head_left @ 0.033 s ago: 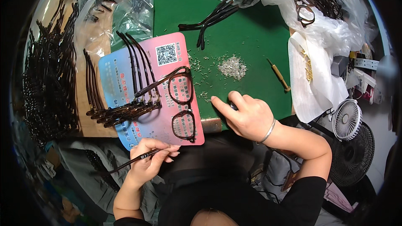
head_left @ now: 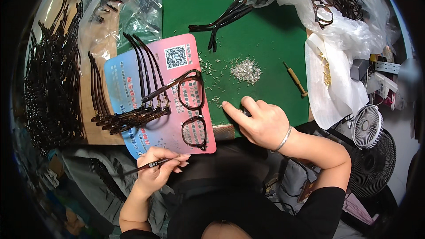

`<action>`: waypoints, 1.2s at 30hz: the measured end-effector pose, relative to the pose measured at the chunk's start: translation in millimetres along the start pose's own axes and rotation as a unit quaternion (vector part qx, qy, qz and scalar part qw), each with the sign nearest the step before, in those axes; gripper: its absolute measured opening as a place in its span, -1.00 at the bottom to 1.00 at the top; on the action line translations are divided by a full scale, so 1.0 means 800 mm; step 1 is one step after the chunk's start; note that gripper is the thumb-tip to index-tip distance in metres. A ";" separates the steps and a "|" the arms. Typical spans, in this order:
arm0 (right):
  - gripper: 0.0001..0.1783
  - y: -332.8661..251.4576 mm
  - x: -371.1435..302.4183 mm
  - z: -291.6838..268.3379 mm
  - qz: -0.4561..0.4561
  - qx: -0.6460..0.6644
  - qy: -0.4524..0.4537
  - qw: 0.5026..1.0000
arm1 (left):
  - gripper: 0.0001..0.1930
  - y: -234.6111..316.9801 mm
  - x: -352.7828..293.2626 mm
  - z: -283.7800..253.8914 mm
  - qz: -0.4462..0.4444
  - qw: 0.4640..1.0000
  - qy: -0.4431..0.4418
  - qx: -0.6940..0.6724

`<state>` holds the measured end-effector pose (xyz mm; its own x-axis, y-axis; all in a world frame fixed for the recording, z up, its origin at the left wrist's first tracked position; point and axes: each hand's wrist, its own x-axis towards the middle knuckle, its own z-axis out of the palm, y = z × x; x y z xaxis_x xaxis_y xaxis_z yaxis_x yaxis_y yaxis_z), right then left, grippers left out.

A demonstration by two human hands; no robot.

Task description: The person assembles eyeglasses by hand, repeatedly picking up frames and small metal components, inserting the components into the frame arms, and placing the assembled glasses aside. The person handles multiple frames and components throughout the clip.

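My left hand (head_left: 156,168) pinches a dark brown glasses temple (head_left: 152,164) at the mat's near edge, its tail slanting down left. On the green work surface, my right hand (head_left: 264,124) stretches its index finger to a few loose small screws (head_left: 216,101). Its other fingers curl round a small dark object (head_left: 246,111), mostly hidden by the hand. Between the hands, a dark-rimmed glasses frame (head_left: 204,111) with one temple attached lies on a pink-and-blue mat (head_left: 203,53). Left of it rests a row of tortoiseshell frames (head_left: 133,121) with temples pointing away.
A heap of silver screws (head_left: 246,71) lies mid-surface, with a brass-handled screwdriver (head_left: 295,82) to its right. Several loose temples (head_left: 223,20) lie at the back. A big stack of temples (head_left: 53,84) fills the left. White wrapping (head_left: 325,102) and a small fan (head_left: 367,125) stand right.
The temple in my left hand has turned, and its tail now looks shorter and higher. My right hand has barely moved, its fingertip still by the loose screws.
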<state>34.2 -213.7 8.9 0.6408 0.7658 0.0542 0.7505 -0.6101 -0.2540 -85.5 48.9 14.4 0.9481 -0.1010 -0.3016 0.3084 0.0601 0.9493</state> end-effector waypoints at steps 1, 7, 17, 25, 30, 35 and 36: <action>-0.50 -0.001 0.001 0.000 -0.006 -0.006 0.001 1.000 | -0.88 -0.001 0.001 -0.001 0.018 1.000 0.001 0.007; -0.47 -0.001 0.000 -0.002 0.015 0.028 -0.012 0.999 | -0.78 0.006 0.021 0.013 0.272 0.917 -0.037 0.291; -0.54 -0.002 -0.005 -0.003 0.054 0.095 0.022 0.994 | -0.77 -0.034 0.052 0.048 0.410 0.799 0.045 0.436; -0.53 0.000 -0.005 -0.001 0.053 0.111 0.020 0.992 | -0.75 -0.027 0.062 0.053 0.399 0.798 0.049 0.449; -0.53 0.004 -0.011 -0.007 0.051 0.130 0.003 0.990 | -0.73 -0.029 0.059 0.054 0.363 0.832 0.058 0.416; -0.53 0.004 -0.015 -0.010 0.057 0.136 -0.006 0.989 | -0.75 -0.027 0.060 0.057 0.359 0.822 0.069 0.436; -0.53 0.004 -0.016 -0.009 0.058 0.137 -0.006 0.989 | -0.76 -0.029 0.062 0.061 0.361 0.820 0.080 0.438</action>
<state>29.5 -226.8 14.1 0.7166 0.6975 -0.0006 0.5996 -0.6165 -0.5103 -49.7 -6.1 -18.0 0.8785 -0.2179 0.4251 -0.4453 -0.6956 0.5637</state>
